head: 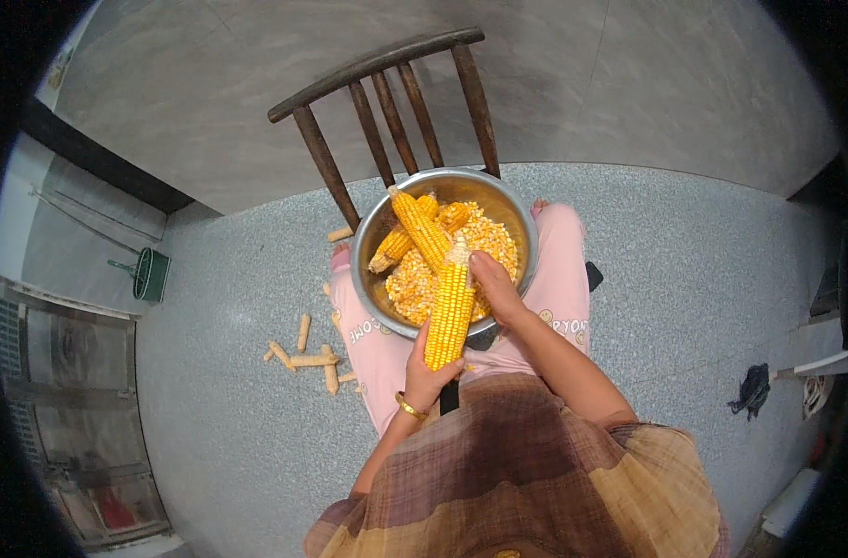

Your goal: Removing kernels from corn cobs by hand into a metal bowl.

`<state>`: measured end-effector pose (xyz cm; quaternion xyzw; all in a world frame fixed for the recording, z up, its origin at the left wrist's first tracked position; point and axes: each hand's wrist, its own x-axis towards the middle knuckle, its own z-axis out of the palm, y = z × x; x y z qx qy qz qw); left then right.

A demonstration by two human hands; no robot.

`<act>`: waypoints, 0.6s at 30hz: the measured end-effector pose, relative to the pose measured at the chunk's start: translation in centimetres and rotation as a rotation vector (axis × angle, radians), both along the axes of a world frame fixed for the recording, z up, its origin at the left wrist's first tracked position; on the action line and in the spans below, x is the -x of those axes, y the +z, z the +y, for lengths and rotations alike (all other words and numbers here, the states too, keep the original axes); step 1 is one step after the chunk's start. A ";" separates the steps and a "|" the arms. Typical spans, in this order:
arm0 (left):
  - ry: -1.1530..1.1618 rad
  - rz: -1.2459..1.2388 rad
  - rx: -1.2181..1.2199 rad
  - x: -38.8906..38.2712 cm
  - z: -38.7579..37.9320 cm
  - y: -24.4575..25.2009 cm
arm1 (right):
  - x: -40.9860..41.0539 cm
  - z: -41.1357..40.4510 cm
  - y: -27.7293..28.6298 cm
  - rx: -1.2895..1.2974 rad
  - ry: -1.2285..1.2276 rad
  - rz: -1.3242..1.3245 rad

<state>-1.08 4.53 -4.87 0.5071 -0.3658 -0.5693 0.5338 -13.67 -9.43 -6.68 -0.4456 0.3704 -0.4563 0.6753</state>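
A yellow ear of dried corn (450,314) lies lengthwise between my hands, above the near rim of a metal bowl (528,286). My left hand (427,370), with a gold bangle (411,407) on the wrist, grips its lower end. At the upper end, my right hand (495,284) holds the ear's side, thumb near the pale tip. Inside the bowl are loose corn kernels (494,237) and several more ears, one of them (418,227) leaning across the others at the left. The bowl sits between my legs, in front of a wooden chair back.
A dark wooden chair (396,118) stands by the grey wall. Bare corncobs (312,360) lie on the speckled floor at the left. Farther left are a green basket (152,274) and a cabinet (82,390). A black bundle (753,392) lies at the right.
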 end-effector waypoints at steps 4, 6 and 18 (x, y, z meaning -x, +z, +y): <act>-0.008 -0.149 0.089 -0.3 0.3 -1.3 | 0.1 0.5 2.9 -0.118 0.188 -0.016; -0.015 -0.071 0.019 -0.1 0.5 -0.1 | 0.1 0.4 2.9 -0.171 0.216 -0.028; -0.059 0.227 -0.104 -0.9 0.3 -0.2 | 0.2 0.0 2.0 -0.232 0.254 0.068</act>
